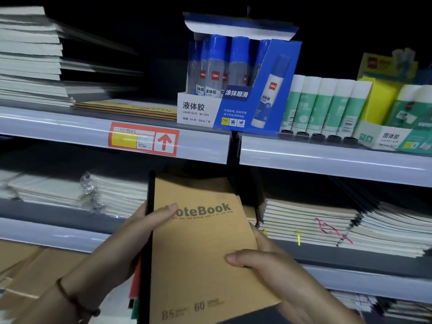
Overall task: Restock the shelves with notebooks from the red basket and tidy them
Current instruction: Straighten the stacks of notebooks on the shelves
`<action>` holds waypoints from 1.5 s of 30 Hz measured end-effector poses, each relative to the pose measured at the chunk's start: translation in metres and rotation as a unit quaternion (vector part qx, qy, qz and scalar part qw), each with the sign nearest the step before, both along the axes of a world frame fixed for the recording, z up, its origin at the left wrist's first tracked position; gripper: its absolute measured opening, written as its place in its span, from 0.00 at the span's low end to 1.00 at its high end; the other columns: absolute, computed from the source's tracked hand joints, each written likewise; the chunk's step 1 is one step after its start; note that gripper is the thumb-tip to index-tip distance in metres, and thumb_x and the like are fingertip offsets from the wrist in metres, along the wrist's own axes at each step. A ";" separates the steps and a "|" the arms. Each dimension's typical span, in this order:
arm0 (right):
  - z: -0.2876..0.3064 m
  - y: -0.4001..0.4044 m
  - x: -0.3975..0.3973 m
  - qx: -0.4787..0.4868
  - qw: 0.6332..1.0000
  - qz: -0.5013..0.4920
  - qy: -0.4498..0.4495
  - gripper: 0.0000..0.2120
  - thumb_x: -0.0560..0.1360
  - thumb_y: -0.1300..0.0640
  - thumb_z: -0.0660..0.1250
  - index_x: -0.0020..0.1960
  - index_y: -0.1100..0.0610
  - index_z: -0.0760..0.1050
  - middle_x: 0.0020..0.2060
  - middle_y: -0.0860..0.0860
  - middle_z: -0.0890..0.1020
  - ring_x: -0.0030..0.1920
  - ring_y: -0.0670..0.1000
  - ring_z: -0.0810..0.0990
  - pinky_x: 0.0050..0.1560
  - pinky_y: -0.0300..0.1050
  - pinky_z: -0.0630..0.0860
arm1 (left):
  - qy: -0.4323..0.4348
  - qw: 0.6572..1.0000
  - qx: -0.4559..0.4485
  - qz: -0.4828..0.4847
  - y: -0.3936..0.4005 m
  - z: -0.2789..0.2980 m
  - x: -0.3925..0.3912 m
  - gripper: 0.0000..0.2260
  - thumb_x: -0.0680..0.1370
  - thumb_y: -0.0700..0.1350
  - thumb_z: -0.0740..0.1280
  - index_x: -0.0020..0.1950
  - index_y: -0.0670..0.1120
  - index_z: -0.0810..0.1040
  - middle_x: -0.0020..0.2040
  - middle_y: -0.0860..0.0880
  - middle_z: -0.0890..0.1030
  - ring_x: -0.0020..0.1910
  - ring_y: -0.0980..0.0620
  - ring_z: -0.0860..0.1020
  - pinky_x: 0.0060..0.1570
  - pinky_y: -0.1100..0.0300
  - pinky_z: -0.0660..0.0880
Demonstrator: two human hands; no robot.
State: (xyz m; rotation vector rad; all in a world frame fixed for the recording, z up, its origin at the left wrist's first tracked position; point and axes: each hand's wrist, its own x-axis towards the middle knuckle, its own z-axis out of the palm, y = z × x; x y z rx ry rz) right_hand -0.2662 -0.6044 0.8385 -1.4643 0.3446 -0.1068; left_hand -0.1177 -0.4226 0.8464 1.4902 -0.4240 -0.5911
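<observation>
While in both hands (131, 244), "NoteBook" notebook (203, 253), "60".

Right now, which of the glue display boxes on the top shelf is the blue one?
The liquid glue box, standing left of the green and yellow glue stick boxes; it holds blue-capped bottles.

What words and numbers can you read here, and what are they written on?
"NoteBook", "B5", "60": kraft notebook held by left hand and right hand; left thumb covers part of the "N".
"液体胶", "LIQUID GLUE", "No.7302", "24支", "50mL", "涂抹顺滑", "PVAL", "deli": blue glue box.
"固体胶": glue stick box.
Red arrow: shelf price tag; its writing is blurred.
</observation>
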 end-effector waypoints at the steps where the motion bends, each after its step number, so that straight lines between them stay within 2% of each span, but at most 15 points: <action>1: 0.002 0.002 -0.002 -0.004 1.000 -0.004 -0.015 0.28 0.61 0.60 0.72 0.60 0.46 0.77 0.49 0.52 0.86 0.50 0.54 0.85 0.42 0.42 0.79 | 0.009 1.000 0.024 -0.011 -0.001 0.003 0.000 0.16 0.74 0.53 0.69 0.61 0.51 0.79 0.49 0.48 0.87 0.46 0.48 0.86 0.45 0.53 0.78; 6: 0.006 0.011 -0.007 0.022 0.994 -0.082 -0.068 0.23 0.66 0.66 0.73 0.58 0.49 0.79 0.48 0.55 0.86 0.48 0.57 0.86 0.42 0.45 0.80 | -0.019 0.997 0.044 -0.058 -0.009 0.004 0.010 0.17 0.81 0.49 0.64 0.65 0.41 0.78 0.41 0.47 0.87 0.38 0.51 0.86 0.39 0.60 0.79; 9: 0.002 0.007 -0.010 0.076 0.986 -0.130 -0.065 0.16 0.71 0.66 0.69 0.57 0.55 0.81 0.47 0.58 0.86 0.46 0.59 0.86 0.42 0.48 0.79 | -0.025 0.996 -0.005 -0.091 -0.016 -0.009 0.011 0.21 0.81 0.40 0.66 0.73 0.36 0.68 0.65 0.40 0.78 0.63 0.43 0.78 0.62 0.55 0.72; 11: -0.004 0.001 -0.013 0.092 0.984 -0.143 -0.051 0.17 0.70 0.66 0.70 0.58 0.57 0.81 0.48 0.59 0.86 0.48 0.62 0.85 0.46 0.51 0.79 | 0.001 0.997 0.001 -0.072 -0.025 -0.002 0.009 0.30 0.71 0.41 0.71 0.73 0.46 0.69 0.66 0.48 0.78 0.60 0.48 0.81 0.53 0.62 0.76; 13: -0.009 -0.001 -0.016 0.070 0.987 -0.139 -0.025 0.23 0.63 0.64 0.73 0.59 0.57 0.80 0.47 0.60 0.86 0.47 0.62 0.85 0.46 0.52 0.79 | 0.014 0.996 0.044 -0.076 -0.028 -0.006 0.002 0.24 0.67 0.43 0.74 0.59 0.63 0.76 0.50 0.57 0.86 0.43 0.57 0.85 0.41 0.61 0.79; 15: -0.011 -0.002 -0.014 0.051 0.988 -0.142 -0.010 0.22 0.66 0.65 0.73 0.59 0.55 0.80 0.47 0.59 0.86 0.47 0.62 0.86 0.45 0.51 0.79 | 0.023 0.996 0.030 -0.084 -0.019 -0.016 -0.003 0.15 0.76 0.48 0.71 0.49 0.71 0.79 0.47 0.57 0.87 0.46 0.53 0.86 0.48 0.53 0.79; 21: -0.007 -0.006 0.000 0.081 0.985 -0.153 0.017 0.15 0.73 0.63 0.69 0.59 0.54 0.79 0.48 0.57 0.86 0.52 0.61 0.84 0.49 0.55 0.81 | 0.046 0.998 -0.001 -0.043 -0.017 -0.012 -0.015 0.10 0.81 0.53 0.64 0.58 0.69 0.74 0.54 0.55 0.85 0.52 0.50 0.84 0.45 0.51 0.80; 25: -0.006 -0.014 0.010 0.103 0.980 -0.168 0.035 0.14 0.74 0.62 0.70 0.59 0.55 0.79 0.48 0.57 0.86 0.52 0.61 0.84 0.52 0.57 0.80 | -0.150 0.985 0.071 -0.041 0.007 -0.022 -0.022 0.17 0.74 0.67 0.63 0.60 0.81 0.63 0.58 0.71 0.75 0.53 0.63 0.79 0.45 0.55 0.80; 28: -0.006 -0.016 0.019 0.127 0.974 -0.185 0.038 0.13 0.74 0.62 0.70 0.59 0.57 0.78 0.47 0.56 0.87 0.49 0.58 0.84 0.44 0.49 0.80 | -0.413 0.892 0.183 -0.033 0.020 -0.037 -0.015 0.33 0.68 0.77 0.60 0.71 0.78 0.54 0.72 0.73 0.54 0.66 0.69 0.67 0.61 0.58 0.72; 31: -0.004 -0.020 0.022 0.123 0.972 -0.195 0.044 0.13 0.74 0.62 0.71 0.58 0.59 0.79 0.45 0.56 0.87 0.48 0.56 0.85 0.42 0.46 0.79 | -0.490 0.849 0.188 -0.069 0.017 -0.048 -0.004 0.33 0.67 0.78 0.58 0.71 0.76 0.59 0.75 0.71 0.48 0.73 0.67 0.57 0.68 0.58 0.68; 33: -0.002 -0.024 0.022 0.082 0.979 -0.179 0.047 0.12 0.74 0.62 0.71 0.58 0.60 0.79 0.46 0.56 0.87 0.48 0.55 0.85 0.41 0.45 0.79 | -0.489 0.852 0.173 -0.068 0.014 -0.052 0.003 0.27 0.69 0.76 0.57 0.68 0.77 0.64 0.74 0.73 0.52 0.74 0.68 0.56 0.69 0.58 0.66; 36: -0.005 -0.029 0.017 0.005 0.989 -0.141 0.041 0.13 0.76 0.60 0.69 0.60 0.58 0.78 0.51 0.53 0.86 0.52 0.53 0.84 0.56 0.48 0.79 | -0.472 0.869 0.138 -0.048 0.011 -0.057 0.011 0.23 0.72 0.73 0.58 0.66 0.75 0.71 0.74 0.72 0.57 0.74 0.67 0.57 0.69 0.59 0.64; 39: -0.009 -0.031 0.002 -0.196 0.974 -0.106 0.034 0.21 0.76 0.42 0.67 0.67 0.41 0.69 0.61 0.39 0.78 0.58 0.41 0.78 0.57 0.40 0.74 | -0.507 0.848 0.150 -0.036 0.010 -0.060 0.015 0.23 0.71 0.74 0.58 0.65 0.75 0.70 0.74 0.72 0.59 0.74 0.67 0.60 0.66 0.60 0.66; 42: -0.010 -0.037 -0.018 -0.447 0.893 -0.056 -0.002 0.39 0.67 0.25 0.61 0.74 0.34 0.57 0.74 0.29 0.53 0.72 0.34 0.59 0.69 0.38 0.63 | -0.565 0.799 0.201 -0.044 0.010 -0.066 0.017 0.27 0.71 0.75 0.60 0.69 0.75 0.65 0.75 0.70 0.57 0.73 0.67 0.59 0.65 0.62 0.66; 45: -0.017 -0.036 -0.022 -0.665 0.744 0.060 -0.006 0.42 0.70 0.27 0.62 0.76 0.33 0.44 0.73 0.27 0.39 0.74 0.34 0.37 0.74 0.37 0.44 | -0.616 0.755 0.224 -0.027 0.007 -0.071 0.019 0.28 0.73 0.72 0.58 0.73 0.69 0.65 0.76 0.61 0.63 0.71 0.59 0.66 0.63 0.57 0.72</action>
